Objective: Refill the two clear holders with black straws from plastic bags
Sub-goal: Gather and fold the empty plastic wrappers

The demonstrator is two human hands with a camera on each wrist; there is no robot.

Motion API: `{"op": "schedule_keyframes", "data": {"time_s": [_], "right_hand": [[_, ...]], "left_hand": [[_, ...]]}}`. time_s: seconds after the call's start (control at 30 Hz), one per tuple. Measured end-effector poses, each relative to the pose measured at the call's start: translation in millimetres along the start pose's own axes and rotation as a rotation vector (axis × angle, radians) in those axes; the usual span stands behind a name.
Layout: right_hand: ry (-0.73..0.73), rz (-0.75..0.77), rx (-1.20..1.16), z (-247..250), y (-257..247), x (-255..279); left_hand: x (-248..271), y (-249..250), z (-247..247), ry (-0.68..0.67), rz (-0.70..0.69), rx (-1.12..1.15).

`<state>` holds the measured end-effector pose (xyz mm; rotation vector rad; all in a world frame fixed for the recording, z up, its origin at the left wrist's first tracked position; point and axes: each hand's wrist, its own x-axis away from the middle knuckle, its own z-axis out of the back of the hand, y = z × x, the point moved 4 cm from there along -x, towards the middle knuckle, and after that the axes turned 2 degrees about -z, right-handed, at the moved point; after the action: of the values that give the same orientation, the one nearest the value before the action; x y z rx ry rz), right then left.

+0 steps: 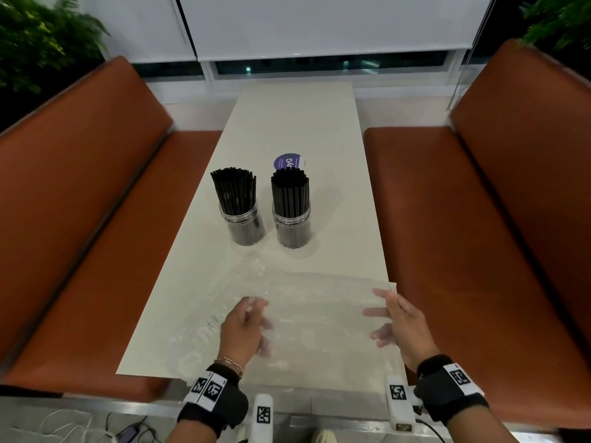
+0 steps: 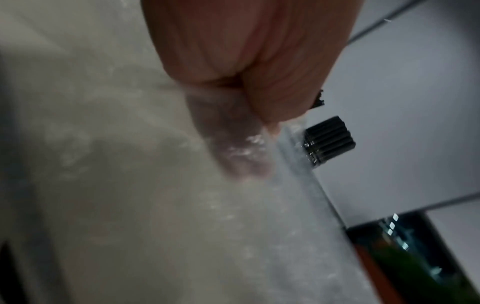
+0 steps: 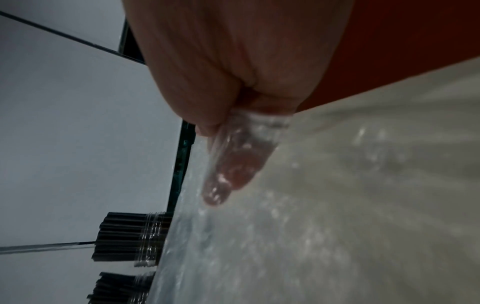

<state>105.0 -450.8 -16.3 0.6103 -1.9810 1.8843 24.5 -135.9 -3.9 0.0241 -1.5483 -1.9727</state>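
Two orange benches (image 1: 96, 219) flank a pale table (image 1: 287, 123) that runs toward a window with white blinds (image 1: 319, 24).

A clear, empty plastic bag (image 1: 313, 302) is held spread over the near end of the table, stretched flat between both hands. Its far edge lies near the holders.

The left hand (image 1: 244, 327) grips the bag's left part: thumb above the film, fingers (image 2: 233, 148) slightly curled and showing through it. The left wrist view confirms fingers behind the film with the thumb pressed against them.

The right hand (image 1: 404, 324) grips the bag's right edge at the table's right side: thumb on top, fingers (image 3: 231, 164) extended under the film and visible through it. A small flap of the bag sticks up above this hand.

Beyond the bag, well apart from both hands, stand two clear holders, side by side but not touching. The left holder (image 1: 244, 225) contains black straws (image 1: 235, 193) fanned and tilted left. The right holder (image 1: 291, 227) contains straws standing upright and packed.

A round purple sticker (image 1: 287, 161) lies on the table just behind the right holder.
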Motion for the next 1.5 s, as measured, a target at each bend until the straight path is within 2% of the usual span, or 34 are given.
{"op": "schedule_keyframes", "data": {"time_s": [0.1,0.13,0.2,0.3,0.33,0.43,0.5,0.6,0.67,0.7,0.77,0.83,0.9,1.0,1.13,1.23,1.3,1.33,1.37,1.47,1.5], "right_hand": [[0.015,0.021,0.039,1.3,-5.0,-4.9],[0.008,0.024,0.045,0.7,-5.9,-6.0],[-0.04,0.029,0.062,-0.6,-8.9,-5.4],[-0.115,0.037,0.148,6.0,-10.3,-3.0],[-0.129,0.034,0.176,10.1,-8.6,-3.1],[-0.093,0.019,0.312,20.5,3.8,-7.0],[-0.025,0.02,0.485,21.1,8.3,-6.9],[0.132,0.103,0.912,23.3,7.5,2.2],[0.213,0.287,1.16,23.8,3.9,20.0],[0.216,0.395,1.288,22.8,2.9,29.7],[0.14,0.477,1.49,26.2,12.5,43.2],[0.024,0.401,1.611,34.7,33.0,48.3],[-0.131,0.344,1.67,39.5,49.3,51.2],[-0.233,0.315,1.676,44.6,61.8,49.0],[-0.287,0.409,1.723,42.2,49.1,51.6],[-0.329,0.444,1.776,40.2,37.5,57.5],[-0.337,0.421,1.799,42.7,39.5,56.0],[-0.341,0.4,1.808,45.7,42.4,53.1],[-0.322,0.449,1.797,48.9,47.4,49.1],[-0.415,0.338,1.762,41.3,44.6,52.0],[-0.376,0.373,1.709,41.2,39.7,54.1]], "left_hand": [[-3.7,-2.2,7.8,0.152,-0.07,-0.232],[-6.1,-4.9,9.6,0.167,-0.081,-0.321],[-8.1,-12.3,9.1,0.106,-0.061,-0.424],[-2.3,-20.3,5.5,-0.075,0.009,-0.162],[-0.5,-22.3,7.3,-0.082,0.016,-0.129],[-1.8,-25.1,13.9,0.002,-0.013,-0.256],[-2.4,-26.4,13.0,0.0,-0.091,-0.442],[5.2,-29.3,19.1,0.003,-0.226,-0.656],[16.2,-31.6,25.6,-0.036,-0.441,-0.801],[21.7,-35.8,25.2,-0.111,-0.547,-0.885],[35.2,-44.5,20.0,-0.356,-0.683,-0.999],[42.7,-49.2,13.2,-0.586,-0.74,-1.087],[42.0,-53.1,3.5,-0.676,-0.78,-1.171],[28.7,-68.1,-11.5,-0.694,-0.806,-1.268],[22.2,-77.6,-13.1,-0.627,-0.859,-1.338],[29.7,-84.7,-2.6,-0.499,-0.944,-1.096],[30.6,-85.6,9.9,-0.394,-0.841,-0.863],[30.9,-86.3,15.8,-0.347,-0.719,-0.768],[31.0,-86.0,21.2,-0.293,-0.605,-0.684],[30.8,-80.2,26.2,-0.171,-0.419,-0.592],[28.6,-80.9,24.8,-0.164,-0.39,-0.567]]}}
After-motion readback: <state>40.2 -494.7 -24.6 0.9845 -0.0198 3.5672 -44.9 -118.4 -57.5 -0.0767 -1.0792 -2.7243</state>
